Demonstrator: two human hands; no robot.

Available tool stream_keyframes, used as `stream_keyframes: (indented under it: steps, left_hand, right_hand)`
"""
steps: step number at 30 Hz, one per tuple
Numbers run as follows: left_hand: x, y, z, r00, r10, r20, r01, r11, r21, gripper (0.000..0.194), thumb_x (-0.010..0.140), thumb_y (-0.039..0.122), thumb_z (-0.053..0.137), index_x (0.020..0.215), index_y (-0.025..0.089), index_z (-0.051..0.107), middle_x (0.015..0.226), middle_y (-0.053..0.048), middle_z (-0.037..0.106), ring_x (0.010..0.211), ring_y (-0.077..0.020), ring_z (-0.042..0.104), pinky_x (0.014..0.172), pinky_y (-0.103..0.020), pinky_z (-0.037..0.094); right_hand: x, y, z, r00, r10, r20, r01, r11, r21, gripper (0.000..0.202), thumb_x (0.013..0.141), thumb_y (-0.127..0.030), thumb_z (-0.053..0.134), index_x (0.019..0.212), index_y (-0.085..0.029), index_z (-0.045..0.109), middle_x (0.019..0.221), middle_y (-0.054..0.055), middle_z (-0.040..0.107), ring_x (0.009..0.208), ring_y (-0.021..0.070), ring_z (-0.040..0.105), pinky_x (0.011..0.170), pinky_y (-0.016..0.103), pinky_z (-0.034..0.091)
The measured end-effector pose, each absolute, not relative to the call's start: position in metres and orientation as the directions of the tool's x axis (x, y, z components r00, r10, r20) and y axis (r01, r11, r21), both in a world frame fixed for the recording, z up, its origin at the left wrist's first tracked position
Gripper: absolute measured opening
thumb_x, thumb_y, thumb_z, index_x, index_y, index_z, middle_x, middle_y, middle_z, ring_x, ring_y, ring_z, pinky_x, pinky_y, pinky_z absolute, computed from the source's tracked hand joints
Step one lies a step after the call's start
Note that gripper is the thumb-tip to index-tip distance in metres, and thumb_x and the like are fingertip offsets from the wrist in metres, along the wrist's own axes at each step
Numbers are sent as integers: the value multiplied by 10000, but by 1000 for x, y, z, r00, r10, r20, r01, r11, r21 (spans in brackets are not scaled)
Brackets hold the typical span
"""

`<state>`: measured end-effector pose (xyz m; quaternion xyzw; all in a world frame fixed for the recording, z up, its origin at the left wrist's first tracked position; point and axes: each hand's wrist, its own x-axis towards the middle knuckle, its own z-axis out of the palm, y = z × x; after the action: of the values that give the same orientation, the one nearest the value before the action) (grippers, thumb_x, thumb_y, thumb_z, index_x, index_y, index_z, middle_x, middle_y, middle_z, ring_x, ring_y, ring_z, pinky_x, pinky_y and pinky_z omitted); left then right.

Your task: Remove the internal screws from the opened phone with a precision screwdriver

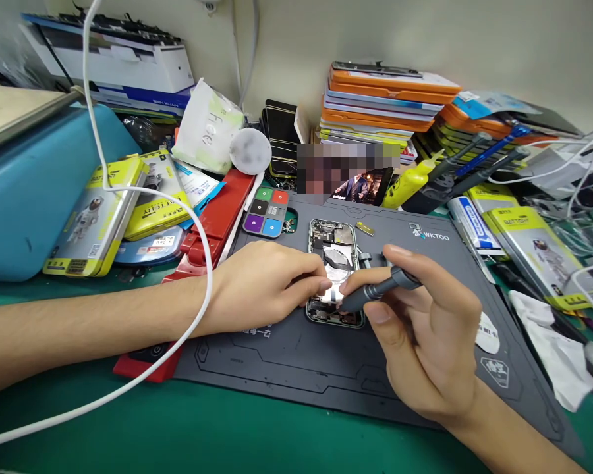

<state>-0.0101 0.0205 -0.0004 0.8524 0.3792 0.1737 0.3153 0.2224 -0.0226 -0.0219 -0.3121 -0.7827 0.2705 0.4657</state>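
Note:
An opened phone (343, 234) with its inner parts showing lies upright on a dark grey mat (277, 375). My left hand (264, 283) rests at the phone's left edge, thumb and fingers pressed together over its lower half; whatever they hold, if anything, is too small to make out. In my right hand (425, 322) is a dark grey screwdriver (370, 294), held between thumb and fingers and tilted, its tip end pointing at the lower part of the phone. One fingertip of that hand touches the phone's middle.
A coloured screw tray (265, 212) sits behind the left hand. Red tool parts (217, 210) and yellow battery boxes (96, 217) lie left. A white cable (207, 276) crosses over the left forearm. A yellow bottle (410, 181), stacked boxes (375, 105) and a lit screen (363, 187) stand behind.

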Motion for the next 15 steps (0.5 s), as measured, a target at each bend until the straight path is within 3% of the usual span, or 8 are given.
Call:
stream_keyframes:
  steps: [5,8,11,15]
  left_hand:
    - [-11,20,0,652,756,48,535,-505,678,268,1091,296,511,912,210,691,846,10,767,762,-161,695,705,-260,426]
    - [-11,20,0,654,756,40,536,-500,680,267,1087,305,510,903,211,680,841,11,759,758,-163,687,702,-262,419]
    - [-10,20,0,654,756,24,540,-488,686,271,1089,312,500,903,212,669,836,14,746,761,-162,678,704,-266,407]
    - [-10,20,1,645,764,14,547,-474,690,304,1097,345,475,872,209,627,823,13,720,740,-160,653,687,-273,383]
  right_hand:
    - [222,-22,-23,-384,733,561,234,665,-709,696,995,-53,571,1599,-376,445,1300,116,694,1049,285,759,640,418,670]
    - [224,-23,-24,-387,728,566,244,673,-698,713,987,-37,578,1599,-375,442,1419,122,652,1048,278,761,624,416,669]
    - [226,-23,-26,-405,717,567,265,685,-678,758,969,-14,601,1619,-353,408,1541,125,585,1153,287,750,756,461,695]
    - [227,-22,-24,-449,683,576,305,723,-620,825,931,-10,675,1633,-334,385,1524,106,624,1301,296,702,883,464,689]
